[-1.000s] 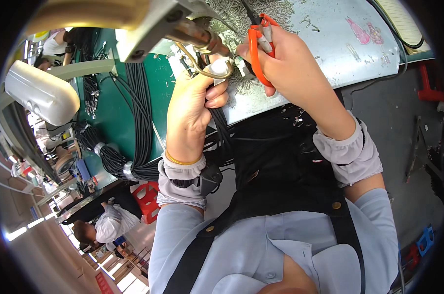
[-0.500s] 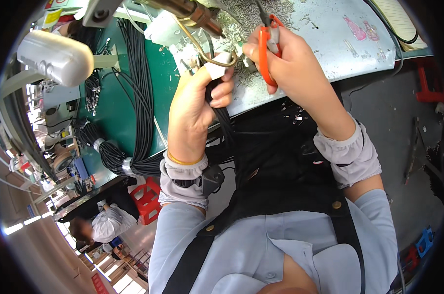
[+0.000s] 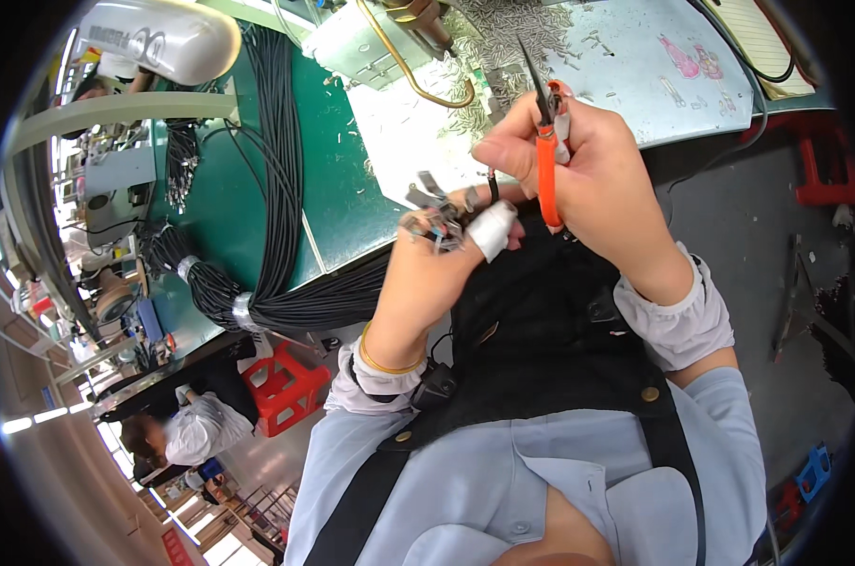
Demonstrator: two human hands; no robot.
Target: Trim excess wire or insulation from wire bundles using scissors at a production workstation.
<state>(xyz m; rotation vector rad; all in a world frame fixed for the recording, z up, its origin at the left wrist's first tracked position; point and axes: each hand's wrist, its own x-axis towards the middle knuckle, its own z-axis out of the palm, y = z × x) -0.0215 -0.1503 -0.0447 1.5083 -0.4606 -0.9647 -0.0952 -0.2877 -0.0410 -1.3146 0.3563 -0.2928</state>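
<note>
My right hand (image 3: 583, 165) is closed round orange-handled scissors (image 3: 546, 170), whose slim dark tip points up and away from me. Its thumb and forefinger meet near the end of a thin black cable (image 3: 493, 186). Just left of it, my left hand (image 3: 432, 283) is closed on the cable, with white wrapping on one digit. Small metal terminals (image 3: 437, 215) on wire ends stick out by its fingers. Part of the left fingers is hidden. Both hands are over my black apron (image 3: 531, 321), at the front edge of the bench.
Ahead is a machine with a bent brass tube (image 3: 418, 80) and a pile of small metal pins (image 3: 512, 38) on a pale plate. Bundled black cables (image 3: 276, 170) lie across the green bench (image 3: 338, 203). A lamp (image 3: 163, 40) hangs upper left; red stools (image 3: 281, 387) stand on the floor.
My left hand has come back from the machine toward me and turned, bringing metal terminals into sight. My right hand with the scissors has moved slightly toward me.
</note>
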